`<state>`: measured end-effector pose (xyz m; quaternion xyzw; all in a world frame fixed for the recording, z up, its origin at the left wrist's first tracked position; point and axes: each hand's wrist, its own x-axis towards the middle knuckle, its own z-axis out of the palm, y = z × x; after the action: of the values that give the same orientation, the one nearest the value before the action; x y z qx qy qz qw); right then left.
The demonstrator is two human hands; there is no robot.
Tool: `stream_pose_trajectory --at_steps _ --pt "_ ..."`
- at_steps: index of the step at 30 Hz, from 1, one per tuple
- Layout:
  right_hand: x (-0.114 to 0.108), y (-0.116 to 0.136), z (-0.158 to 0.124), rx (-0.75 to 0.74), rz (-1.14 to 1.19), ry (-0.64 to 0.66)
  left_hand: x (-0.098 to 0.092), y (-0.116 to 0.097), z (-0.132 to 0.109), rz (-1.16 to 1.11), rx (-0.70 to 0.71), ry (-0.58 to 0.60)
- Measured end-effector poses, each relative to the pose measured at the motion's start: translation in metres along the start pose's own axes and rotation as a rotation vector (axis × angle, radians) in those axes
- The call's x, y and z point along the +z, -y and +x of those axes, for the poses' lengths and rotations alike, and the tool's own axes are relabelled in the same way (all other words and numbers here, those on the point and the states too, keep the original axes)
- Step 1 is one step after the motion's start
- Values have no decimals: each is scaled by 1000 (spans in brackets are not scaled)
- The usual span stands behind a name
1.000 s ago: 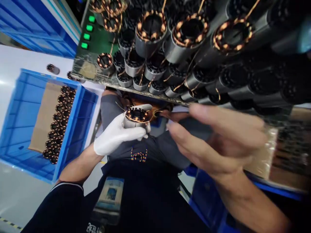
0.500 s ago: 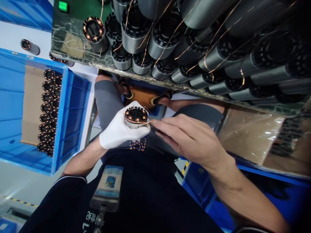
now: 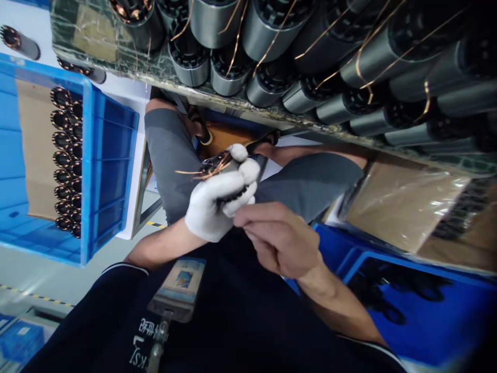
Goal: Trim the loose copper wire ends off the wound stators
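The gloved left hand [image 3: 217,199] is closed round a wound coil [image 3: 217,168]; the bare right hand [image 3: 277,238] pinches beneath it (contents hidden). Loose copper wires [image 3: 190,172] could snag and snap if tugged.

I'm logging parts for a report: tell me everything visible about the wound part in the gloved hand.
The stator is a small cylinder with a dark toothed end and copper windings; loose copper wire ends stick out to the left. It lies tilted over the lap, mostly hidden by the white-gloved left hand wrapped around it. The bare right hand pinches at its lower end.
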<state>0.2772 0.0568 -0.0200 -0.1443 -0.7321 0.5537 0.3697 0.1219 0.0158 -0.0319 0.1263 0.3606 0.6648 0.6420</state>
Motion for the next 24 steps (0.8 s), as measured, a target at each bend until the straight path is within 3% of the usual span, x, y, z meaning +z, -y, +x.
stream_pose_trajectory --at_steps 1,3,6,8,12,14,17,19,22,24 --pt "-4 -2 -2 -12 -105 44 -4 4 4 39 21 -2" --pt "-14 -5 -4 45 -103 50 -16 8 15 280 157 51" --pt "-25 -3 -8 177 143 19 -37 5 28 727 467 204" --pt "-29 -2 -9 249 296 -31 -44 3 30 836 583 238" --pt "-30 -3 -7 446 209 -62 -44 1 20 887 625 197" --pt "-28 -6 -7 506 124 -6 -44 -2 12 956 613 259" --pt "-24 -12 -14 447 240 10 -41 -9 3 920 483 323" --pt "-20 -18 -24 426 327 8 -36 -13 -2 773 239 304" --pt "-18 -23 -37 442 239 15 -23 -12 -8 359 -235 147" --pt "-20 -21 -40 430 113 21 -12 -6 -9 85 -419 38"
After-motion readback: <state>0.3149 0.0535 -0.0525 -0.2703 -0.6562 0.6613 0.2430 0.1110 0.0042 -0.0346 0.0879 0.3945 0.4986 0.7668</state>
